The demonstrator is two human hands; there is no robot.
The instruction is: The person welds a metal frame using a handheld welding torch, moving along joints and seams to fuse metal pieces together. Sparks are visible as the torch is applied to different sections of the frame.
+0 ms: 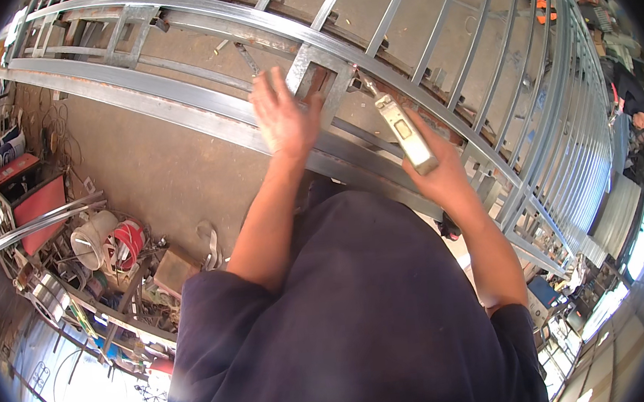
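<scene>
My right hand (442, 171) is wrapped around a cream-coloured, boxy power drill (411, 138). Its narrow front end points up and left at a long galvanised steel rail (396, 80); whether the tip touches the metal I cannot tell. My left hand (286, 120) is open, its fingers stretched out and slightly blurred, with nothing in it. It hovers over or rests on the nearer steel beam (200, 118), just left of a square metal bracket (342, 84) joining beam and rail. Contact there is unclear.
A barred steel frame (460, 28) spreads ahead and to the right, beside stacked corrugated sheets (567, 202). On the left are a red box (40, 214), a whitish bucket (94, 240), a red bucket (128, 241) and a cluttered bench. Another person (629, 117) is at the far right.
</scene>
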